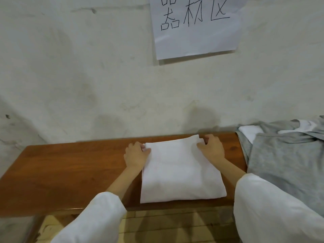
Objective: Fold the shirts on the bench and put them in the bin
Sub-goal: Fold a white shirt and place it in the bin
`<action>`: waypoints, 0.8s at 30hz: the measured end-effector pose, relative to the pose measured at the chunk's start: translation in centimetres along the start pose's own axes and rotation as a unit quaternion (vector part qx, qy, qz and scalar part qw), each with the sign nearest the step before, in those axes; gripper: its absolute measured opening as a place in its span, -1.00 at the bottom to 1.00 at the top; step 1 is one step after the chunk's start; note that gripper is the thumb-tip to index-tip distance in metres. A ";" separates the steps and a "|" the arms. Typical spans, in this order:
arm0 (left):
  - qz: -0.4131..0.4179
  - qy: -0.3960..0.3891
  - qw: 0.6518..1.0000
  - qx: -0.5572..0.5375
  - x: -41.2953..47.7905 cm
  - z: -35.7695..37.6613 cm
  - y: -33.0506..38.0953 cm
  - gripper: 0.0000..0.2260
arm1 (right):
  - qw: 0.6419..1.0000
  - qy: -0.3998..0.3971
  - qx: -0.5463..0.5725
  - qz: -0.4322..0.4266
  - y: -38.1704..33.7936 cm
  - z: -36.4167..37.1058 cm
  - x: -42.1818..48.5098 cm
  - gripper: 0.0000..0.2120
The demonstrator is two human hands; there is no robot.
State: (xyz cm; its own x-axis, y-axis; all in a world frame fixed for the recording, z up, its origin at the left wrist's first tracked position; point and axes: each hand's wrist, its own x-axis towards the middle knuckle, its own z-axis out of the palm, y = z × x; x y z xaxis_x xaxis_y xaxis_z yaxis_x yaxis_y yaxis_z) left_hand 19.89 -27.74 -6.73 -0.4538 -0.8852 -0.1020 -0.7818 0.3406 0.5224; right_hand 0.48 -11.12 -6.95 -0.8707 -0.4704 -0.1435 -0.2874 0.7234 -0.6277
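**Both hands on the far corners of the white shirt**

A folded white shirt (180,172) lies flat on the bench (70,169), between the two hands and reaching back from them to the near edge. The left hand (135,155) grips its far left corner, fingers curled in against the cloth's edge. The right hand (212,147) holds the far right corner, thumb lying on top and fingers bent round the far edge, where the cloth lifts a little. Both forearms run along the shirt's sides, each coming out of a white sleeve (91,220).

To the right of the right hand, a grey shirt (287,158) lies rumpled over the end of the bench, near the white shirt but apart from it. A bit of white cloth (249,133) shows from under its far side. Beyond the hands stands a pale, stained wall (87,76), with a paper sign (194,27) bearing handwritten characters high above the right hand. Below the wrists, under the bench, is yellowish tiled floor (175,225).
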 end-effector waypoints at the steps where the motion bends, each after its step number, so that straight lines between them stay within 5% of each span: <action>1: -0.004 0.008 1.000 0.009 0.0 0.2 0.1 -0.74 | 1.000 0.010 0.000 0.008 -0.1 0.3 -0.1 -0.65; 10: 0.062 0.101 0.976 -0.185 -1.5 0.2 0.7 -0.89 | 0.965 0.209 0.101 -0.121 -0.5 1.2 -2.1 -0.90; 12: 0.077 0.140 0.977 -0.140 -1.5 0.0 0.0 -0.90 | 0.959 0.221 0.072 -0.165 -1.6 0.9 -1.7 -0.89; 16: 0.043 0.069 0.995 -0.053 -0.8 -0.4 -0.4 -0.93 | 0.981 0.110 -0.048 -0.154 -2.7 1.4 -0.2 -0.81; 19: 0.040 0.076 0.996 0.006 -1.0 -0.1 -0.3 -0.74 | 0.979 0.059 -0.137 -0.136 -2.2 2.0 -1.0 -0.66; 22: 0.151 0.102 0.981 0.070 -3.5 1.1 0.4 -0.60 | 0.964 0.067 -0.138 -0.216 -1.7 1.6 -4.4 -0.57; 24: 0.234 0.017 0.966 0.106 -6.1 2.4 0.8 -0.51 | 0.954 0.011 -0.195 -0.229 -0.5 1.3 -6.8 -0.47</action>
State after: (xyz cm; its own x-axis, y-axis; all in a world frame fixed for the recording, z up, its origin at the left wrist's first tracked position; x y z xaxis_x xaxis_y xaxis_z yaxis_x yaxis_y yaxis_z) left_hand 21.06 -21.31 -7.71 -0.7676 -0.6268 0.1336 -0.5655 0.7605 0.3191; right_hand 7.13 -8.98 -6.66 -0.6252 -0.7745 0.0963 -0.7625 0.5799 -0.2869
